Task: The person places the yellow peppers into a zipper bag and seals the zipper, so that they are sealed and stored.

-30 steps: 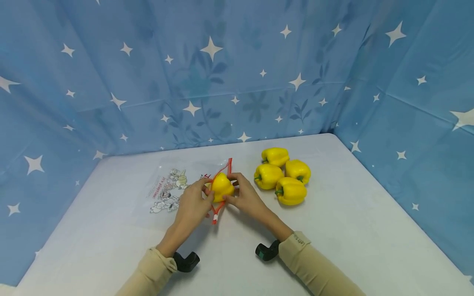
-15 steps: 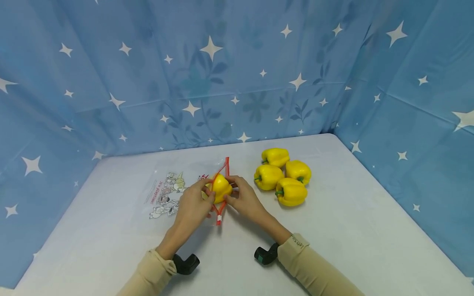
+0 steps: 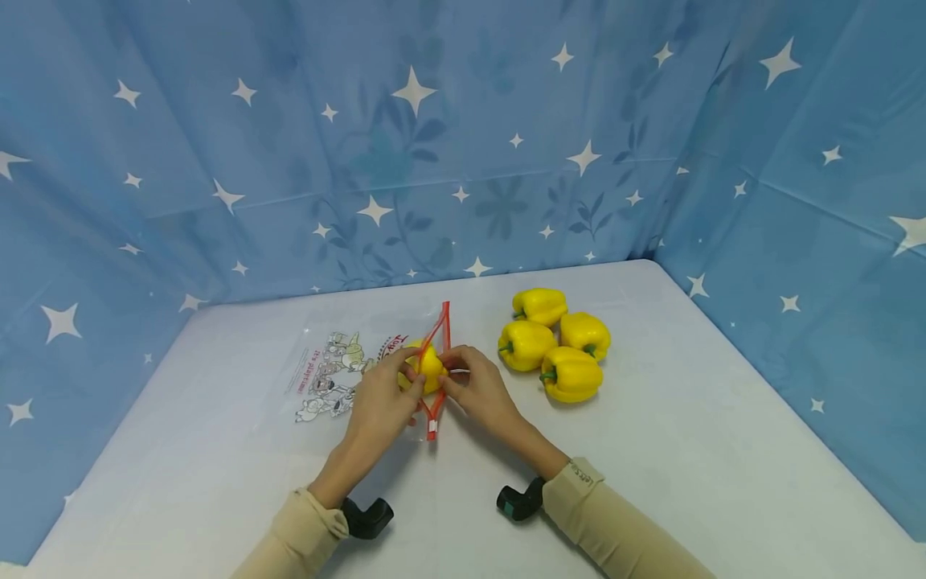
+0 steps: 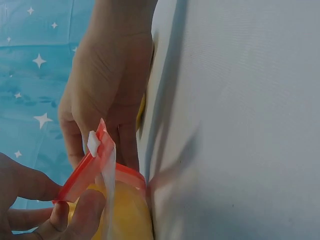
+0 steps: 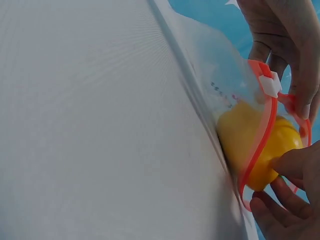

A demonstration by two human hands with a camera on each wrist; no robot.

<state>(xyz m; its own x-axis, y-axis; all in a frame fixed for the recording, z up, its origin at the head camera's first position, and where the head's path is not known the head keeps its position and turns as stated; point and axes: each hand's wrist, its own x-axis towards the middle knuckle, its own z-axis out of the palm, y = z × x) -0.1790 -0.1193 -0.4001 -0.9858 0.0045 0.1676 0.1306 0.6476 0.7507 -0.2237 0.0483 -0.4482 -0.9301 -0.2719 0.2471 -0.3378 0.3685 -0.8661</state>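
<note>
A clear zip bag (image 3: pixel 334 374) with printed cartoon animals lies flat, its red-edged mouth facing right and spread apart. Inside that mouth sits a yellow bell pepper (image 5: pixel 285 139), mostly behind the clear film in the right wrist view. My left hand (image 3: pixel 382 404) pinches the bag's red edge (image 4: pixel 82 177) between thumb and fingers. With curled fingers and thumb, my right hand (image 3: pixel 483 392) holds the pepper's outer end at the opening. A white slider (image 5: pixel 270 85) sits at the near end of the red edge.
Several more yellow bell peppers (image 3: pixel 571 375) are grouped to the right of the bag on the white table (image 3: pixel 694 450). A blue star-patterned curtain (image 3: pixel 463 145) hangs behind and along the sides. Black wrist devices (image 3: pixel 367 519) are worn below both hands.
The pepper has moved left, deeper into the bag, and less of it shows. The red edge now stands farther right around it, and the right hand has followed slightly left.
</note>
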